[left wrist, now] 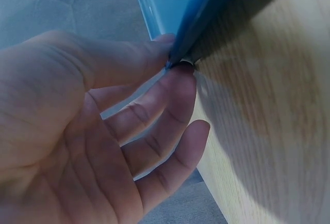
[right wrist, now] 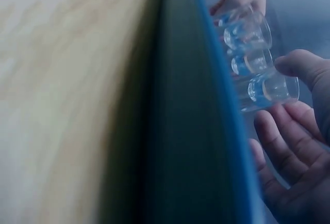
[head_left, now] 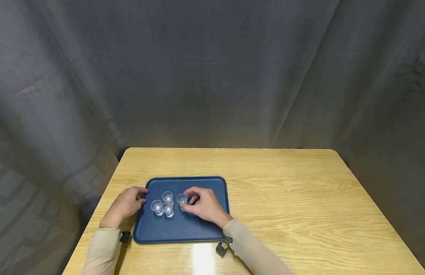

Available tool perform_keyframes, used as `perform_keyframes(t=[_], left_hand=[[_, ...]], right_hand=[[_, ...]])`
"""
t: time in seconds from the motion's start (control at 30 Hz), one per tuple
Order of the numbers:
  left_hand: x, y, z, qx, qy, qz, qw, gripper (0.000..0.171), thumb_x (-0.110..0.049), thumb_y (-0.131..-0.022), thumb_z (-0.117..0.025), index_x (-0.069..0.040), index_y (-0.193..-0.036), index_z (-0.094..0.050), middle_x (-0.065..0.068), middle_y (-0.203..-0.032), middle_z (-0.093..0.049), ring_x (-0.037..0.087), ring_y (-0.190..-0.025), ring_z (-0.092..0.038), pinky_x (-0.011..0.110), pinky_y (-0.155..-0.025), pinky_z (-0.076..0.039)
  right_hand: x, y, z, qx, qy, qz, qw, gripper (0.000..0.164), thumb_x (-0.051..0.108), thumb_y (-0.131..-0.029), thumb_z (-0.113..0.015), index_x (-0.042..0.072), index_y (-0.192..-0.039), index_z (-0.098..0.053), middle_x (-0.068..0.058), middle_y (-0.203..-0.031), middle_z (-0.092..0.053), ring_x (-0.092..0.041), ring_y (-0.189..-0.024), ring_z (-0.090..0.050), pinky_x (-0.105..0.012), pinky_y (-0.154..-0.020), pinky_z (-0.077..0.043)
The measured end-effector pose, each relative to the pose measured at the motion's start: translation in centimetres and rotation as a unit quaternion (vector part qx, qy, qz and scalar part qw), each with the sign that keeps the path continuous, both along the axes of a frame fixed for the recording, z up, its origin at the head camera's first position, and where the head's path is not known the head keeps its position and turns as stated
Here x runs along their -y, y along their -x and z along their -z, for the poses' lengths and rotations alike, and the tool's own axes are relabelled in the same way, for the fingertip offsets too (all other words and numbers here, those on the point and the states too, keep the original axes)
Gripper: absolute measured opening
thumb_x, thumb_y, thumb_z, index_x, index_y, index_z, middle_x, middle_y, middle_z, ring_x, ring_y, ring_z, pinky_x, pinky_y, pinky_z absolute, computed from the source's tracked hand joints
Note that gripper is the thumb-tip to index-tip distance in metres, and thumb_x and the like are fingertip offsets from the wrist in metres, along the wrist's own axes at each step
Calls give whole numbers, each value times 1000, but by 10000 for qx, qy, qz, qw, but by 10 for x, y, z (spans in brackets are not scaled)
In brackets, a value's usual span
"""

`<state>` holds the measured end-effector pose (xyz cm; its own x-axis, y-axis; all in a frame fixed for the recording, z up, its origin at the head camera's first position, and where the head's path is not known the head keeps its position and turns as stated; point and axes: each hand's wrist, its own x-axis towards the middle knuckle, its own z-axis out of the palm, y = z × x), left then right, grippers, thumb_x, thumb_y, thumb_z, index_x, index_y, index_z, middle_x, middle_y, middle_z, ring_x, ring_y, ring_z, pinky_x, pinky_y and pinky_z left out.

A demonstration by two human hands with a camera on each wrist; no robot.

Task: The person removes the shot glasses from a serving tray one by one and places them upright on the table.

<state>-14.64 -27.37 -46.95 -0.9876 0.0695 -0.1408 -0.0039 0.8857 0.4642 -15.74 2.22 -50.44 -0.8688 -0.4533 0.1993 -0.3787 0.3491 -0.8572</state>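
Note:
Small clear cups stand on a blue tray (head_left: 178, 231). My right hand (head_left: 207, 206) holds one clear cup (head_left: 182, 199) between thumb and fingers, over the middle of the tray. Just left of it, three more clear cups (head_left: 156, 206) stand upright in a close cluster. At the tray's left edge, my left hand (head_left: 127, 203) pinches the rim. The left wrist view shows its thumb on the upper side of the rim (left wrist: 178, 48) and a fingertip beneath. In the right wrist view the tray's side hides the bases of the cups.
The tray lies on the left part of a light wooden table (head_left: 295, 206). A grey curtain (head_left: 205, 84) hangs behind the table and along both sides. A small dark wrist device (head_left: 223, 246) sits by the right sleeve, near the tray's front right corner.

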Motion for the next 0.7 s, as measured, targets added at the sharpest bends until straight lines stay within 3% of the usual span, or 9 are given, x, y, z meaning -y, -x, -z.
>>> perform_keyframes(t=[0.43,0.7], left_hand=[[1,0,1,-60,-3,52,10000,35,2,-95,-70,7,-129,-70,26,-118,-72,34,-101,-68,55,-90,-56],[1,0,1,4,-23,32,10000,36,1,-96,-69,7,-131,-70,26,-120,-72,35,-103,-69,55,-91,-57]], right_hand=[[-29,1,0,83,195,24,9998,31,25,-90,-87,13,-118,-77,-2,-87,-79,-5,-71,-69,-22,-63,-55],[-48,2,-1,229,273,251,9991,32,23,-89,-88,13,-118,-78,-1,-89,-78,-7,-72,-69,-22,-64,-55]])
